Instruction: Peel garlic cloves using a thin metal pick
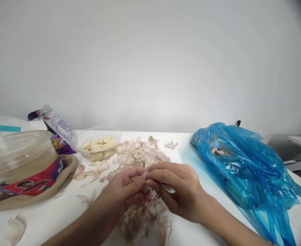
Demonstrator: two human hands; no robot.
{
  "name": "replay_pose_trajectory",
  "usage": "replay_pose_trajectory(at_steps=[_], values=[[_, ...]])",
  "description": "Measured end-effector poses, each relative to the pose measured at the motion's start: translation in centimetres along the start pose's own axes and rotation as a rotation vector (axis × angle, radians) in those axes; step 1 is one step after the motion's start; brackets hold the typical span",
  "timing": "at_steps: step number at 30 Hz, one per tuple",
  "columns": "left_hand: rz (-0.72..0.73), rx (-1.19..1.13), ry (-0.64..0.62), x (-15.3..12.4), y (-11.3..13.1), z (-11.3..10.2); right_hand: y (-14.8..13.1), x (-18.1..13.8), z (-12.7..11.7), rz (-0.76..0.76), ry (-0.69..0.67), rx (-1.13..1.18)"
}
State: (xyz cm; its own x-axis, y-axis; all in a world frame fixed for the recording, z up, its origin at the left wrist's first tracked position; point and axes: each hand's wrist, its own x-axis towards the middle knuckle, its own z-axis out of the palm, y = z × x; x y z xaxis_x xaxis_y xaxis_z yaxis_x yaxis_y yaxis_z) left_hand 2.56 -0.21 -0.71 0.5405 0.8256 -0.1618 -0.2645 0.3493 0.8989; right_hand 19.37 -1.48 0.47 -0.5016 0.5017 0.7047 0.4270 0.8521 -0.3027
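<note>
My left hand (pixel 130 189) and my right hand (pixel 177 186) meet above the table, with thumbs and fingertips pinched together. Between them a small pale tip of what looks like a garlic clove (pixel 146 164) pokes out; the fingers hide the rest. Under and behind the hands spreads a heap of dry garlic skins (pixel 137 153), white and purplish. More loose skins (pixel 133 225) lie closer to me, below the wrists. Left of the heap, a clear plastic bowl (pixel 117 135) holds several peeled garlic cloves (pixel 96 147).
At the left stands a large clear tub (pixel 41 143) with a red label, a brown handle and a straw. Behind it sits a purple snack packet (pixel 62 143). A crumpled blue plastic bag (pixel 242 167) covers the right side of the white table (pixel 68 218). A wall rises behind.
</note>
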Motion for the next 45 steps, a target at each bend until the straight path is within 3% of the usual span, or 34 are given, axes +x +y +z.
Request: replay_pose_trajectory(at_steps=[15,26,45], values=[[-0.012,0.043,0.003,0.32,-0.19,0.10,0.14,-0.05,0.13,0.013,-0.065,-0.053],[-0.013,0.047,-0.005,-0.03,-0.05,0.19,0.26,-0.24,0.23,-0.008,0.041,-0.019],[-0.011,0.054,0.009,0.02,0.09,0.27,0.16,-0.21,0.06,-0.012,0.040,-0.038]])
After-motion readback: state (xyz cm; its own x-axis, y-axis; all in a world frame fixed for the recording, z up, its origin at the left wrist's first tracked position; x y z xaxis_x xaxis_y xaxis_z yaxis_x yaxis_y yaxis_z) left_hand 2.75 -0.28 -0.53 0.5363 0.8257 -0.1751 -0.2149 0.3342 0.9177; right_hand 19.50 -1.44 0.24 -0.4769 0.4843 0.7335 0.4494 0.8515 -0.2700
